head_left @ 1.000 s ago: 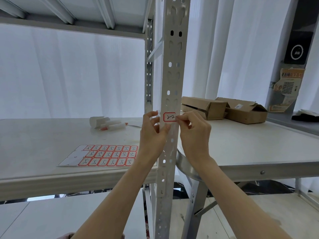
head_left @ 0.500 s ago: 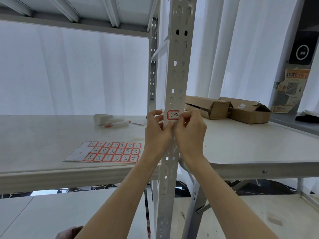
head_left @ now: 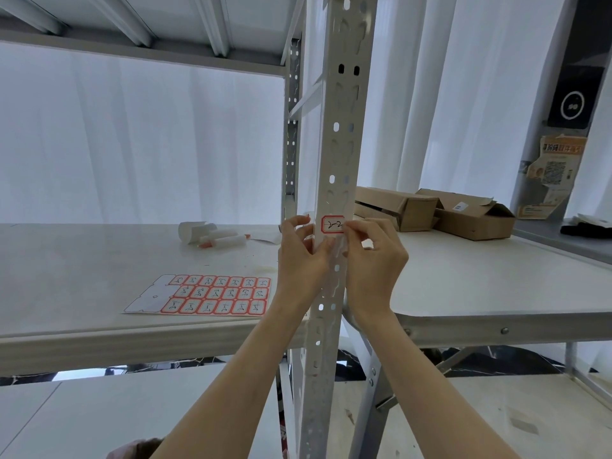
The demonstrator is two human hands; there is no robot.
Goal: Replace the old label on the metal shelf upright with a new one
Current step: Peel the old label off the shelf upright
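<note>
Leftward, the label sheet lay near the shelf edge, bare board around it. The left hand gripped the upright; the right hand pinched the label stuck there.

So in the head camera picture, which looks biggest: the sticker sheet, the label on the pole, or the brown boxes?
1. Sticker sheet: looks widest, but it lies nearer the camera.
2. Brown boxes: the right one and the left one look alike; farther away, so really perhaps bigger.
3. Label on the upright: clearly smallest.
</note>
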